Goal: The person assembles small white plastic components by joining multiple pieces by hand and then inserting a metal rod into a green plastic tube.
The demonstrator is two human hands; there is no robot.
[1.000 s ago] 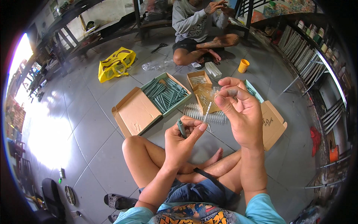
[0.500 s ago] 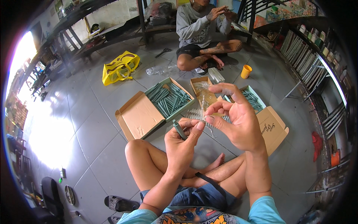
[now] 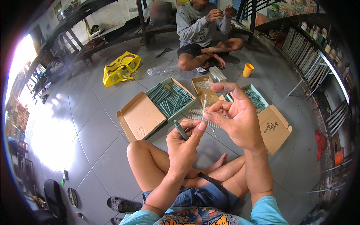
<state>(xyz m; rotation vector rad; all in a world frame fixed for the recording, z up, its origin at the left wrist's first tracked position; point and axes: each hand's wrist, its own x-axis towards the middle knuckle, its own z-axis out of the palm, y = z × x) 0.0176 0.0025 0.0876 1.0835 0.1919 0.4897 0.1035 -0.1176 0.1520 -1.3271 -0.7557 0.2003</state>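
My left hand [image 3: 184, 144] grips a short dark green stick [image 3: 180, 129] between thumb and fingers. Just to its right, my right hand [image 3: 237, 117] pinches a thin clear plastic sleeve [image 3: 204, 103] that points upward, close to the green stick's tip. Both hands are raised above my crossed bare legs. Behind them on the grey tiled floor lies an open cardboard box [image 3: 139, 117] with a green tray full of green sticks [image 3: 170, 98]. A row of clear sleeves [image 3: 195, 114] lies on the floor, partly hidden by my hands.
A second open box of green sticks [image 3: 273, 129] lies to the right, a small box of sleeves [image 3: 202, 87] between them. Another person [image 3: 204, 32] sits cross-legged at the back, hands raised. A yellow bag [image 3: 120, 69], an orange cup [image 3: 247, 69], scissors [image 3: 164, 52] and sandals [image 3: 122, 205] are around.
My right hand came down and left from its raised position, bringing the clear sleeve close to the green stick in my left hand. The view shifted slightly downward.
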